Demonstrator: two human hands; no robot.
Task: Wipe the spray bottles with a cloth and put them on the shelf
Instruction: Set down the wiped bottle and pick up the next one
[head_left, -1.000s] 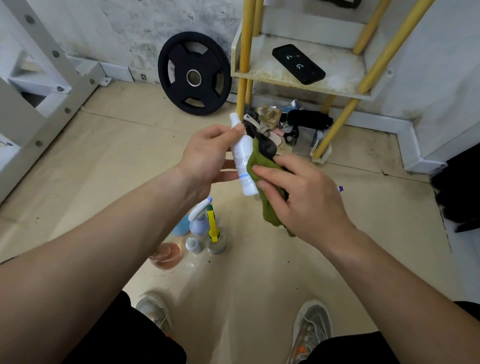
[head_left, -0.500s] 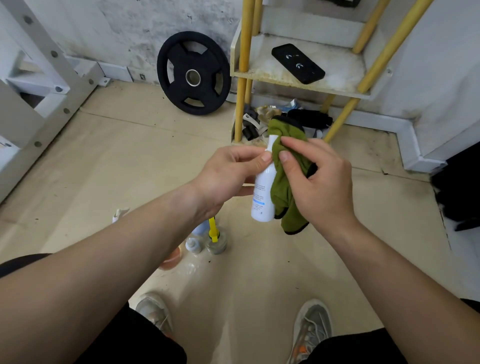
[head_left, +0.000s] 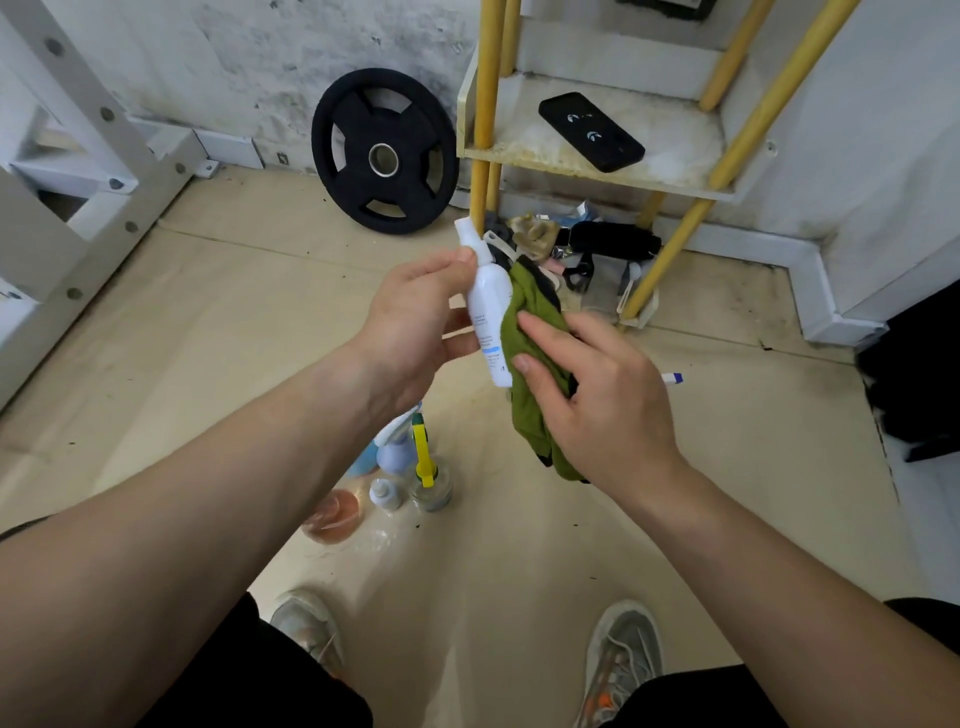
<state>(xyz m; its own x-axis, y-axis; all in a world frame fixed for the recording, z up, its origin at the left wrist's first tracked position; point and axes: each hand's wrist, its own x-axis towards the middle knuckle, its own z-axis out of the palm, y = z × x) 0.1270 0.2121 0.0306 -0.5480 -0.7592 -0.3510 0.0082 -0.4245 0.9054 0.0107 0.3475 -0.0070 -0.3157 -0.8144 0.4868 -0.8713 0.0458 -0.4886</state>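
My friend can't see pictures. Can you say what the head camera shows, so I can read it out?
A person's left hand holds a small white spray bottle while the right hand holds a green cloth against it. More bottles stand on the floor below, near a yellow-legged shelf.

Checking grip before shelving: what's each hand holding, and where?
Left hand grips the white spray bottle by its neck and lower body; right hand holds the green cloth against its side.

Your bottle (head_left: 488, 306) is smooth, glossy white plastic. Your cloth (head_left: 530, 332) is matt green fabric, creased. At 11 o'clock the plate (head_left: 358, 119) looks like matt black rubber with a shiny metal hub (head_left: 383, 159). At 1 o'clock the shelf (head_left: 670, 156) board looks stained and dull.
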